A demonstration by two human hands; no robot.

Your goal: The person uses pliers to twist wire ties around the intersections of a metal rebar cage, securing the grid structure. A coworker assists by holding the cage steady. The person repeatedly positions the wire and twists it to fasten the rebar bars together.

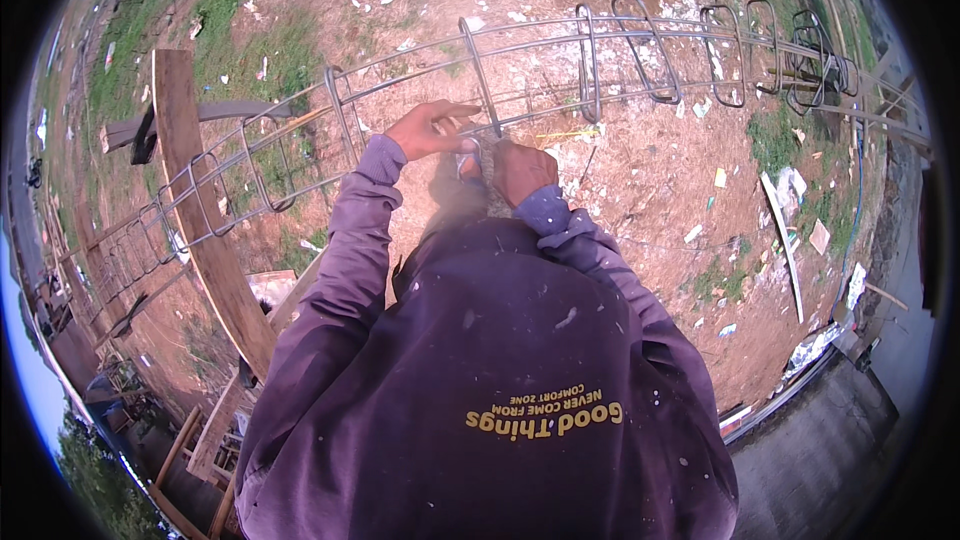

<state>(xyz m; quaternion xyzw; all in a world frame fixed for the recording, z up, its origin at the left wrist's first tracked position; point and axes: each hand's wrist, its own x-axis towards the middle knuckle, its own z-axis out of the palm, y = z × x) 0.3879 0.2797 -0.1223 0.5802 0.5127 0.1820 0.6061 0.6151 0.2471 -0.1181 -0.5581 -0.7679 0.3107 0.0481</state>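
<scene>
Steel rebar cage (520,80), hands (425,130) gripping.

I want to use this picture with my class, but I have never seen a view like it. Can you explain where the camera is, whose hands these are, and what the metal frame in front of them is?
The camera sits on a person's head and looks down, so you see their own purple sweatshirt and both arms reaching forward. The wide lens bends straight lines, which is why the frame looks curved.

The frame is a long cage of steel bars with rectangular rings around them, resting across a wooden plank above littered dirt ground.

The left hand grips one of the lengthwise bars beside a ring. The right hand is closed just next to it at the same ring; what it holds is too small to tell.
</scene>
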